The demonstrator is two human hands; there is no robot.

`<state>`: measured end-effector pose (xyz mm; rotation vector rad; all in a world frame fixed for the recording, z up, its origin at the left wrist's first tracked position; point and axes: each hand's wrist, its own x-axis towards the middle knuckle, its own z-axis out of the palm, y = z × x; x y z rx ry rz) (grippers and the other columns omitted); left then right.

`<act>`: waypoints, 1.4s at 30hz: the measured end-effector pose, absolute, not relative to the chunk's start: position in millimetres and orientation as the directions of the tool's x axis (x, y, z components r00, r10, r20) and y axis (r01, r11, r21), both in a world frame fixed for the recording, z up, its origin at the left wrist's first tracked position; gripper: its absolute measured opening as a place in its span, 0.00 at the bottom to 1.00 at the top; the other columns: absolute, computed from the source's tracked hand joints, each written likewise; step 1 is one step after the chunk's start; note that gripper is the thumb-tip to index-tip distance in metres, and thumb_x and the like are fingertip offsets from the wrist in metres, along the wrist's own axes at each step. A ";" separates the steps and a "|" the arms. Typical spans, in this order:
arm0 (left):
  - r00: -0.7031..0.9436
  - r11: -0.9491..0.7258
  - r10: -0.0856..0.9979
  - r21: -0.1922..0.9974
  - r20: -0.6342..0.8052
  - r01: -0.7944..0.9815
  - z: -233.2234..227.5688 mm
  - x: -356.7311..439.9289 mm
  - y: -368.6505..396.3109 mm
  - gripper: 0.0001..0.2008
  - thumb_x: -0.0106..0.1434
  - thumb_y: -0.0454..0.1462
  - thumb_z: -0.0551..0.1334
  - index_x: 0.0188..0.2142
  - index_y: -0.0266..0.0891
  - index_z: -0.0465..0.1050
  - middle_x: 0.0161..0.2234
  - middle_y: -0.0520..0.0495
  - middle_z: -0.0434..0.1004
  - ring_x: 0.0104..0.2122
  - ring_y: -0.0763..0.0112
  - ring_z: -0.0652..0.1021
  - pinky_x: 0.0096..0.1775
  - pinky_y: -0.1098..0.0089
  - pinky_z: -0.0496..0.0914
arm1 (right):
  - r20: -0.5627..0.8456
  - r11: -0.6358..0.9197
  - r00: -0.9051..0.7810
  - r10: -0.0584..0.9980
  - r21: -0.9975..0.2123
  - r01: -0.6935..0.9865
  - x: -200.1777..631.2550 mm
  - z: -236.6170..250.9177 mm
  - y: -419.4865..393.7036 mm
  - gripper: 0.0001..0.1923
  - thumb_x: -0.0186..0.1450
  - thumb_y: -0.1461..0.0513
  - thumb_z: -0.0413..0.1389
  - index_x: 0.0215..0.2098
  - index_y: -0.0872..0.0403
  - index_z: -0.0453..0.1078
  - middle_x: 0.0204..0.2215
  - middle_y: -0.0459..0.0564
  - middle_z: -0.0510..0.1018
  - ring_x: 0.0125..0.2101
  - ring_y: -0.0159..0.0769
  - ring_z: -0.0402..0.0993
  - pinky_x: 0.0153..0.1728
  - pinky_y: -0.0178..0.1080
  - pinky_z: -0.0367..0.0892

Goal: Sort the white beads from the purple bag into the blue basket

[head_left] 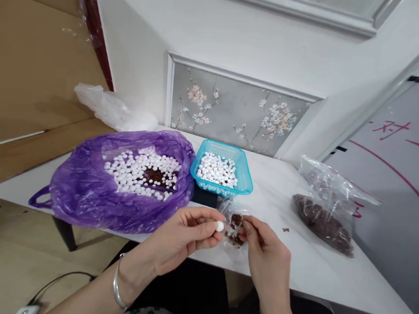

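Observation:
Between thumb and forefinger of my left hand (183, 238) is a small white ball (220, 226). My right hand (270, 255) is pinched closed just to its right, over a small clear bag (238, 257) with reddish-brown bits (237, 221) in it. Whatever is in the right fingertips is too small to make out. Beyond my hands stands a teal plastic basket (247, 178) holding many white balls (216, 169). At the left, a purple plastic bag (83, 187) lies spread open, with more white balls (126, 182) and a dark brown patch (155, 176) in it.
A clear bag of dark brown material (324, 225) rests at the right of the white table (329, 283). A few brown bits (286, 230) lie nearby. Crumpled clear plastic (116, 111) and cardboard (34, 65) are at the left. A whiteboard (399, 187) borders the right.

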<state>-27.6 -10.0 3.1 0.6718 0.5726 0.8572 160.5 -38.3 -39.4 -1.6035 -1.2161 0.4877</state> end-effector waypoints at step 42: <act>0.538 0.394 0.837 0.795 -0.101 -0.462 8.5 -24.6 -23.8 0.08 0.61 0.41 0.67 0.32 0.37 0.80 0.22 0.54 0.70 0.22 0.82 0.69 0.30 0.81 0.68 | 0.315 0.314 0.159 0.936 -0.949 0.029 116.0 11.2 -70.8 0.05 0.62 0.65 0.61 0.29 0.49 0.77 0.33 0.47 0.75 0.35 0.34 0.73 0.33 0.32 0.71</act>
